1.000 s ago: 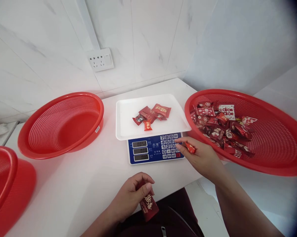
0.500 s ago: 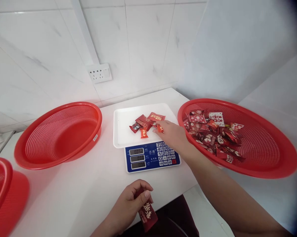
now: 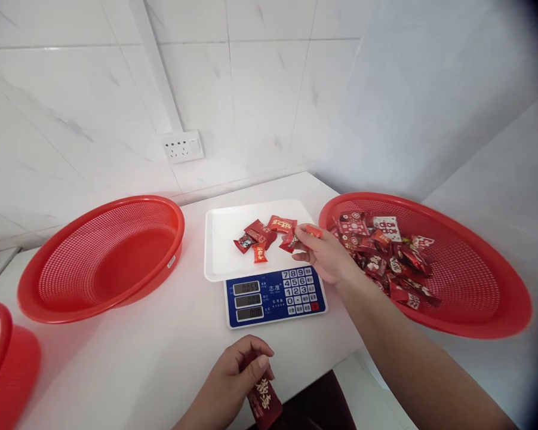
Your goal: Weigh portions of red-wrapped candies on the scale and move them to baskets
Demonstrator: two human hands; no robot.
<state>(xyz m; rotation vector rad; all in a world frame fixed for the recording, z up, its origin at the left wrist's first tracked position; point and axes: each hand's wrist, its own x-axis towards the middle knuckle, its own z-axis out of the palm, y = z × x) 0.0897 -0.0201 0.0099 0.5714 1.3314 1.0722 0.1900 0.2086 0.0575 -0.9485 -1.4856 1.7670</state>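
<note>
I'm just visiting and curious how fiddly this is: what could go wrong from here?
If the right hand leans on the white tray, it might throw off the scale's reading. It could also nudge the sweets lying there. The dark red packet sticks partly out of the left hand, so it might slip.

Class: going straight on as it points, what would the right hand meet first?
Probably the red wrapped sweet just ahead of the right hand; depth is unclear, so they may already touch.

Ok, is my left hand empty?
No, your left hand holds a dark red packet with pale lettering, its lower end sticking out past the fingers.
</note>
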